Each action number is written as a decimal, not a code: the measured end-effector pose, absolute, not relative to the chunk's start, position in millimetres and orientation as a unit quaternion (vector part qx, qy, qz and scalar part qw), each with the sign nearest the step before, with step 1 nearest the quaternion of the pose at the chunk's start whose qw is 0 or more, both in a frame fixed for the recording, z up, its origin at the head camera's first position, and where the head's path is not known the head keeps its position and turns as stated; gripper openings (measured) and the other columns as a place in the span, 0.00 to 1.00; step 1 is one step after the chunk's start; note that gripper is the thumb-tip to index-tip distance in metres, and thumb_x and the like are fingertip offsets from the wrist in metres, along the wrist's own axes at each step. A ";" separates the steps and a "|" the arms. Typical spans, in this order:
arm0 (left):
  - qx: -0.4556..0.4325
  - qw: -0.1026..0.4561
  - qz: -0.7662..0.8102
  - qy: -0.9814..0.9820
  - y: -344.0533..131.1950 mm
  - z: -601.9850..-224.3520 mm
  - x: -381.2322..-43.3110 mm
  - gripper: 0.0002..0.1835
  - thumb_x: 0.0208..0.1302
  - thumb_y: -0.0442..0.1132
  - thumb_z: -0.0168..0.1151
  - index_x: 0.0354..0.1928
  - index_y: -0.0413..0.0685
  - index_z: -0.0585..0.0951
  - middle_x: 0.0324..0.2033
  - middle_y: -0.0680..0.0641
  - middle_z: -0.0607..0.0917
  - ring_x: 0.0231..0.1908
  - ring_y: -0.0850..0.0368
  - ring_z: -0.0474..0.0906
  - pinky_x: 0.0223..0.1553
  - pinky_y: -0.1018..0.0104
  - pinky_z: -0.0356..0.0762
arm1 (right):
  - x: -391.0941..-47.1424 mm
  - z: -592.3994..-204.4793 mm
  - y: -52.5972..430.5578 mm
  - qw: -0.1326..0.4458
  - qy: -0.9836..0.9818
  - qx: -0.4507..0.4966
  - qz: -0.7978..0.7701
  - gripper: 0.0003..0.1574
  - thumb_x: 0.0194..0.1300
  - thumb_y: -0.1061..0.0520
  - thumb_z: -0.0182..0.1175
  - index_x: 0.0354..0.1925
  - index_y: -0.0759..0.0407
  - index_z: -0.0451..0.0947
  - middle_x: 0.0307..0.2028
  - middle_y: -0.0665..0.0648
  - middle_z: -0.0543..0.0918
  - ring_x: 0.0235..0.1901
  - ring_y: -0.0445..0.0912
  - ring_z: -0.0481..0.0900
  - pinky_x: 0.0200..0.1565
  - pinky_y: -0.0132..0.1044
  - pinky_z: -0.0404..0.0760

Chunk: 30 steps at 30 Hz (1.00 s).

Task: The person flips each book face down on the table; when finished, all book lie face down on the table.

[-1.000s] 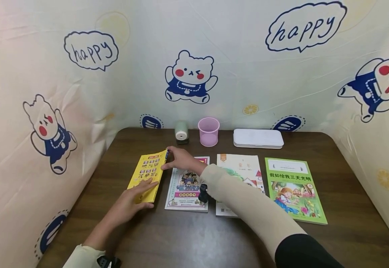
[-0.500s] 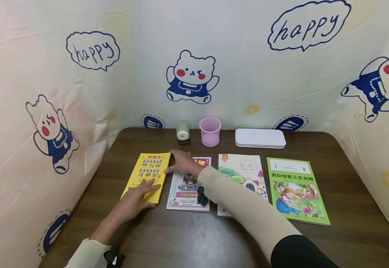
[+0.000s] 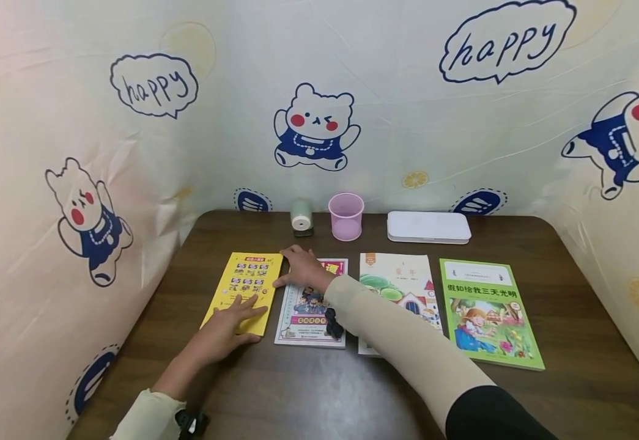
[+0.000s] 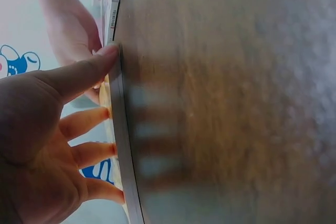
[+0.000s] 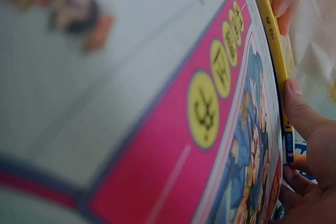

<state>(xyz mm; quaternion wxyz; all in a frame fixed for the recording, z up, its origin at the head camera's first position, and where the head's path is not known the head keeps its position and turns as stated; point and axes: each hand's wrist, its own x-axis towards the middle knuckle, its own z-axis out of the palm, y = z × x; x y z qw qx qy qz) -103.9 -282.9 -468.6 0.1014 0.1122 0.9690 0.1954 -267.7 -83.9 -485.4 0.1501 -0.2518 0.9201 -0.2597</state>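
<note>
A person's left hand [image 3: 225, 328] lies spread across a yellow book [image 3: 249, 276] as the right hand [image 3: 304, 270] touches its edge, any pinch unclear

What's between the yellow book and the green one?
The head view shows, past the yellow book, a pink-topped book and a white book, both partly hidden by the right arm.

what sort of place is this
Perhaps an indoor study corner or staged desk: a dark tabletop bears a yellow book, a green book and others, with a wrinkled cartoon-printed sheet behind and at both sides.
</note>
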 end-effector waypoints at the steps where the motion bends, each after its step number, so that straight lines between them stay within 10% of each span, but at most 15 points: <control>1: 0.112 0.104 0.193 0.969 -282.0 -468.9 -104.2 0.34 0.62 0.53 0.74 0.70 0.60 0.78 0.77 0.44 0.65 0.76 0.30 0.53 0.64 0.15 0.46 | -267.3 -485.1 -83.4 0.150 0.920 -0.254 -0.256 0.58 0.60 0.34 0.73 0.79 0.52 0.62 0.75 0.57 0.65 0.75 0.52 0.64 0.79 0.54 0.47; 30: 0.080 0.105 0.169 0.977 -274.8 -471.8 -105.3 0.32 0.64 0.55 0.72 0.70 0.60 0.79 0.76 0.43 0.66 0.76 0.29 0.53 0.66 0.17 0.46 | -274.7 -483.2 -46.7 0.164 0.902 -0.314 -0.249 0.56 0.64 0.33 0.69 0.79 0.52 0.60 0.77 0.56 0.64 0.76 0.54 0.63 0.77 0.54 0.57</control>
